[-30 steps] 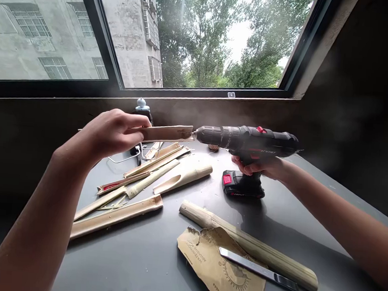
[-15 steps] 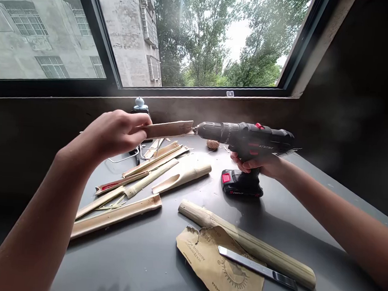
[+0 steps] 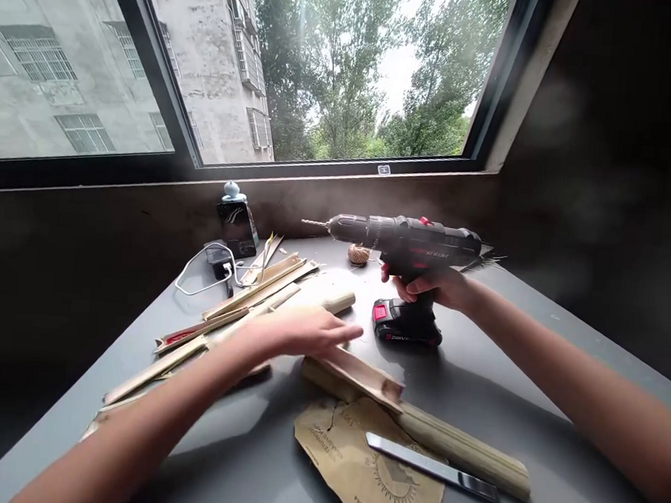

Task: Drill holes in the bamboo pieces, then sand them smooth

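My right hand (image 3: 426,283) grips the handle of a black and red cordless drill (image 3: 411,246). The drill is level above the table, and its thin bit points left with nothing against the tip. My left hand (image 3: 317,331) is over the upper end of a split bamboo piece (image 3: 369,378), fingers stretched out and somewhat blurred. That piece lies slanted on a round bamboo pole (image 3: 465,444), hollow side up, its far end hidden under the hand. Whether the fingers still touch it is hard to see.
A sheet of sandpaper (image 3: 347,469) bears a utility knife (image 3: 432,467) in front. Several split bamboo pieces (image 3: 257,288) lie left. Behind stand a phone (image 3: 238,224), a charger with white cable (image 3: 218,260) and a twine ball (image 3: 358,254) by the window.
My left hand has carried the bamboo piece from the drill bit down and right onto the pole, and its fingers have straightened. The drill has barely shifted in view; its bit is now bare.
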A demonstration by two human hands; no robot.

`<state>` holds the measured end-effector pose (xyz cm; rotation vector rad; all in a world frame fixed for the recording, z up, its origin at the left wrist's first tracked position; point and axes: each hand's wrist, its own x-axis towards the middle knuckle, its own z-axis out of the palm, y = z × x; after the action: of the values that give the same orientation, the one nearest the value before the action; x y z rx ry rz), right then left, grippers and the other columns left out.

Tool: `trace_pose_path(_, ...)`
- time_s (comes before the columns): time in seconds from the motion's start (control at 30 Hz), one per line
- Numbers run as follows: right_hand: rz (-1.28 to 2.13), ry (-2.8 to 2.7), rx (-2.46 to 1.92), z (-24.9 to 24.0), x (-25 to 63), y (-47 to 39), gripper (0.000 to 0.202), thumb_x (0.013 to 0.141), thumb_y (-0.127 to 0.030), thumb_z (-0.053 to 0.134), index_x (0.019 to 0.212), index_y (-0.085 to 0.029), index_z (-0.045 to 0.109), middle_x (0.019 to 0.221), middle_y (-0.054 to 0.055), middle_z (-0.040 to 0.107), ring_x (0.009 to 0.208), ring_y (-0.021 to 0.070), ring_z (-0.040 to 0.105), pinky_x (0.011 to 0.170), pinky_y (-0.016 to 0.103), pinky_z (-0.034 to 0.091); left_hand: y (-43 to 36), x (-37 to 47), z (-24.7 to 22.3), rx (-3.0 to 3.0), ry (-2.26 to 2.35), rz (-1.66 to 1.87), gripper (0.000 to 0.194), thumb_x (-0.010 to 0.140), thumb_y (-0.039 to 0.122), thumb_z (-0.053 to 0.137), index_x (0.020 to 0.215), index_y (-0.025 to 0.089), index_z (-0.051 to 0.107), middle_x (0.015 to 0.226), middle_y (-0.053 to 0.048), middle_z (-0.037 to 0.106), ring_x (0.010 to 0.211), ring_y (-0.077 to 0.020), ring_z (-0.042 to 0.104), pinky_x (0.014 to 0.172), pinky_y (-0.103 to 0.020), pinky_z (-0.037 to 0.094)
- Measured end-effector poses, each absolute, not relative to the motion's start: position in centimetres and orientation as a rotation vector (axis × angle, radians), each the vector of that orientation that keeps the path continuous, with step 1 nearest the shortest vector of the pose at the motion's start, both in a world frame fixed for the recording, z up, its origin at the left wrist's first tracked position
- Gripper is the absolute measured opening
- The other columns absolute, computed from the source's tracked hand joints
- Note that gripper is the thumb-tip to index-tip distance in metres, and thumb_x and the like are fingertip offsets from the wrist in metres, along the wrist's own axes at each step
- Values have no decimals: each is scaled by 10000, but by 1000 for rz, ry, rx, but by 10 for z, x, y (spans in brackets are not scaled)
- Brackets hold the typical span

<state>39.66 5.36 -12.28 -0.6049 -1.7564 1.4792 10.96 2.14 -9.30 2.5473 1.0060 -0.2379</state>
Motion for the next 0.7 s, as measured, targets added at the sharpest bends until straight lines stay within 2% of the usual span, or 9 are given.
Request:
trace_pose_path(0.07, 1479, -1762, -601, -123, 397, 54, 390, 663, -134, 643, 1053, -145, 642, 865, 42, 667, 580, 127, 526, 579, 293, 422, 18, 134, -110, 2643, 1002, -174, 617, 992, 599, 189, 1356, 284, 576, 991, -76, 679, 894, -234, 613, 772, -310, 423)
trace_pose_path(0.13, 1481, -1770, -591, -123, 398, 54, 374, 668, -135, 642, 1042, -139, 649, 838, 37, 664, 586, 128, 530, 588, 291, 427, 19, 147, -119, 2704, 1037, -139, 585, 1002, 539, 225, 1508, 300, 399, 949, -82, 668, 878, -244, 609, 760, -319, 415)
trace_pose_path(0.2, 1483, -1775, -580, -124, 399, 55, 364, 673, -138, 638, 1037, -134, 653, 798, 28, 655, 587, 130, 532, 597, 290, 428, 24, 153, -123, 2750, 1058, -134, 565, 998, 476, 272, 1536, 319, 347, 834, -63, 642, 778, -228, 598, 699, -305, 398)
trace_pose_path(0.37, 1490, -1770, -579, -125, 399, 57, 350, 677, -139, 636, 1026, -129, 644, 763, 22, 652, 578, 133, 529, 604, 293, 413, 29, 157, -124, 2824, 1028, -145, 557, 956, 367, 345, 1502, 297, 429, 694, -35, 568, 647, -188, 543, 607, -279, 340)
trace_pose_path(0.47, 1507, -1767, -590, -124, 398, 57, 365, 677, -139, 629, 1041, -126, 637, 687, 5, 626, 566, 138, 517, 595, 292, 398, 31, 163, -119, 2818, 1007, -125, 527, 902, 318, 400, 1392, 244, 579, 689, -41, 578, 623, -176, 515, 591, -285, 327)
trace_pose_path(0.57, 1507, -1758, -601, -123, 397, 57, 373, 669, -136, 626, 1042, -132, 635, 667, -2, 612, 567, 140, 518, 585, 288, 387, 37, 171, -110, 2756, 1005, -122, 406, 866, 315, 423, 1052, 185, 759, 666, -41, 579, 587, -159, 473, 574, -286, 318)
trace_pose_path(0.63, 1498, -1746, -602, -123, 396, 57, 372, 665, -136, 622, 1037, -141, 634, 680, -3, 613, 575, 139, 524, 588, 287, 388, 43, 177, -105, 2693, 1017, -137, 373, 854, 336, 429, 806, 151, 750, 605, -34, 543, 540, -145, 429, 547, -286, 303)
trace_pose_path(0.7, 1493, -1737, -598, -123, 396, 57, 372, 661, -140, 618, 1033, -145, 634, 673, -9, 605, 579, 138, 524, 593, 287, 391, 46, 181, -102, 2638, 1045, -135, 375, 844, 364, 444, 670, 139, 688, 554, -28, 502, 512, -140, 399, 531, -290, 292)
